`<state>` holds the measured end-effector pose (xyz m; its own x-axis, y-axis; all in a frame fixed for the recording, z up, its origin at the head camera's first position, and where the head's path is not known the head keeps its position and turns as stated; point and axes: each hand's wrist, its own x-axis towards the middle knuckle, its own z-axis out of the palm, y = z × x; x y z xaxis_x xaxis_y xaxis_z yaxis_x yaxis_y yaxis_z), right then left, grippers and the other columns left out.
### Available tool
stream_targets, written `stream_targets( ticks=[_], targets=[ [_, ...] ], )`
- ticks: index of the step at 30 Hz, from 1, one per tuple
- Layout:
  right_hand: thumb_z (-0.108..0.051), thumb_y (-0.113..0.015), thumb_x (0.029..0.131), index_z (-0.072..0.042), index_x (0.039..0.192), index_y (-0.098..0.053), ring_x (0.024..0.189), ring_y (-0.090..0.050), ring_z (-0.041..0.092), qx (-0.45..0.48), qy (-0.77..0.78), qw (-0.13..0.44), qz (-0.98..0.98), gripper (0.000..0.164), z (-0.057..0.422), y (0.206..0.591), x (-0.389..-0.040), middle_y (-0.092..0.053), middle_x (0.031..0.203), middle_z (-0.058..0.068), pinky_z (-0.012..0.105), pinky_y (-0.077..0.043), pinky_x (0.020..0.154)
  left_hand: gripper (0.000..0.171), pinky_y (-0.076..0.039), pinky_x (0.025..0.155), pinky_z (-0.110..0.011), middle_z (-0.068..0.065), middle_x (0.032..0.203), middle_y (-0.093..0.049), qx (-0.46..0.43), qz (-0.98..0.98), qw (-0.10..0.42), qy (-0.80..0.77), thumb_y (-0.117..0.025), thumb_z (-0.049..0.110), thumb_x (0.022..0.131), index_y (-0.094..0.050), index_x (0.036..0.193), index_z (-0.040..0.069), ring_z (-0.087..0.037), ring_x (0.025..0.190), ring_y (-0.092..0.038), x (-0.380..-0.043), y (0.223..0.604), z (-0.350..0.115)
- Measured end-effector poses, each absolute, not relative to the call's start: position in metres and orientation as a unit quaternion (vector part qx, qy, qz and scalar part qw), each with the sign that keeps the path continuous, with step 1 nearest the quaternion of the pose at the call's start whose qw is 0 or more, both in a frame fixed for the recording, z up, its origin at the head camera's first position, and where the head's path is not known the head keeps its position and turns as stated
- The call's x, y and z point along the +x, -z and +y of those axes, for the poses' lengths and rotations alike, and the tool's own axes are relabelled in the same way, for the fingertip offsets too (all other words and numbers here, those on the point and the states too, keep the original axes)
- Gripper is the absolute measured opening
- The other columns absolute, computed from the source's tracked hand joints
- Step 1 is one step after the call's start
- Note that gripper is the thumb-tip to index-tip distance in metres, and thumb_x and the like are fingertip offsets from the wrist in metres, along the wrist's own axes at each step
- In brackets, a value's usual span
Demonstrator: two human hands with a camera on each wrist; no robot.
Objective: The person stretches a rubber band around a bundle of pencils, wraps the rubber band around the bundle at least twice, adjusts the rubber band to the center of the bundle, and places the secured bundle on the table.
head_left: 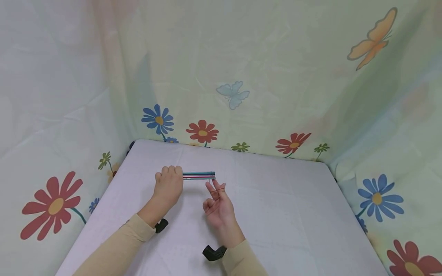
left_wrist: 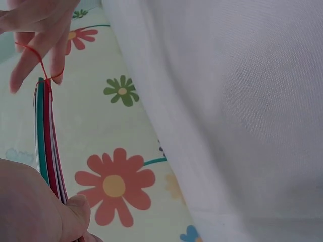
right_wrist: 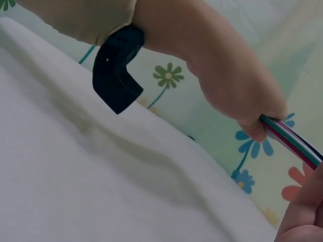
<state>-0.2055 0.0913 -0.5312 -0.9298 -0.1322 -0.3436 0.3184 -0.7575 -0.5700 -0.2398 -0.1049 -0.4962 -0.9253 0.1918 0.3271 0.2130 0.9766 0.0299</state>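
Note:
My left hand grips one end of a bundle of thin, shiny sticks, striped teal, dark red and white, which look like pencils. The bundle is held level above the table and points right. At its free end, a thin red elastic band is stretched from the sticks to my right hand. Two fingers of that hand are extended and spread inside the band, close to the stick ends, palm turned up. In the right wrist view the left hand holds the bundle, and part of the right hand shows at the lower right edge.
A white cloth covers the table. Curtains printed with flowers and butterflies enclose it at the back and sides. Each wrist carries a black camera mount near the beige sleeve.

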Motion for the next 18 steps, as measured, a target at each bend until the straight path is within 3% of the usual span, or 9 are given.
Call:
stream_targets(
  ticks=[5, 11, 18],
  targets=[
    [-0.053, -0.047, 0.111, -0.021, 0.133, -0.057, 0.052, -0.046, 0.000, 0.140, 0.924, 0.137, 0.327, 0.040, 0.100, 0.531, -0.211, -0.083, 0.109, -0.011, 0.021, -0.051, 0.065, 0.020, -0.031, 0.070, -0.041, -0.012, 0.086, -0.050, -0.110, -0.980, 0.161, 0.035, -0.065, 0.006, 0.102, -0.047, 0.094, 0.004, -0.027, 0.081, -0.042, -0.239, 0.496, -0.104],
    [-0.052, -0.050, 0.111, -0.021, 0.116, -0.064, 0.055, -0.048, 0.004, 0.120, 0.913, 0.172, 0.351, 0.034, 0.110, 0.529, -0.218, -0.084, 0.102, -0.005, 0.024, -0.053, 0.064, 0.020, -0.033, 0.070, -0.041, -0.011, 0.086, -0.050, -0.124, -0.980, 0.150, 0.036, -0.063, 0.006, 0.102, -0.046, 0.093, 0.005, -0.027, 0.081, -0.042, -0.239, 0.495, -0.105],
    [-0.054, -0.056, 0.109, -0.019, 0.115, -0.065, 0.057, -0.057, 0.007, 0.105, 0.871, 0.193, 0.440, 0.036, 0.120, 0.522, -0.229, -0.083, 0.099, -0.004, 0.025, -0.056, 0.063, 0.022, -0.032, 0.071, -0.041, -0.010, 0.088, -0.049, -0.137, -0.980, 0.143, 0.035, -0.066, 0.007, 0.101, -0.046, 0.094, 0.006, -0.028, 0.084, -0.042, -0.239, 0.495, -0.106]
  ],
)
